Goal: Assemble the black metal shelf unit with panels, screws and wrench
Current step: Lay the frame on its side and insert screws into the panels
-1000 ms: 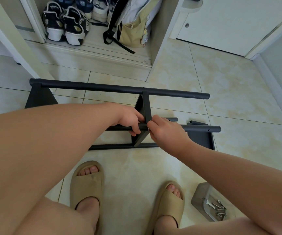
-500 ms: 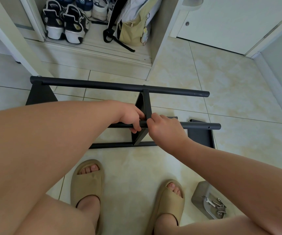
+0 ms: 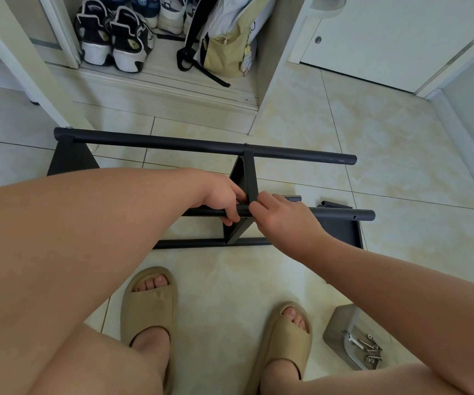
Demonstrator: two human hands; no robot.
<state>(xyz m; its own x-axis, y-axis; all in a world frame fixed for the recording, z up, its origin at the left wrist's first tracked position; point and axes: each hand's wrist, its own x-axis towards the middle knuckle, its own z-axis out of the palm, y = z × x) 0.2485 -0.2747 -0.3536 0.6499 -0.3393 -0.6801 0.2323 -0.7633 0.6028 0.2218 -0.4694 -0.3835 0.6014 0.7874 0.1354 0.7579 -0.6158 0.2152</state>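
Black round metal tube gripped in left hand; right hand pinches it beside flat black panel; joint being seated, seemingly; next: steel screws.

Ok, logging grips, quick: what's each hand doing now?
Left hand: grips the near black tube.
Right hand: curled at the tube's joint; hold cannot be told.

free: floor right of frame | obstacles: cabinet behind, screw tray

Bare arms, bare legs, beige open-toed slides
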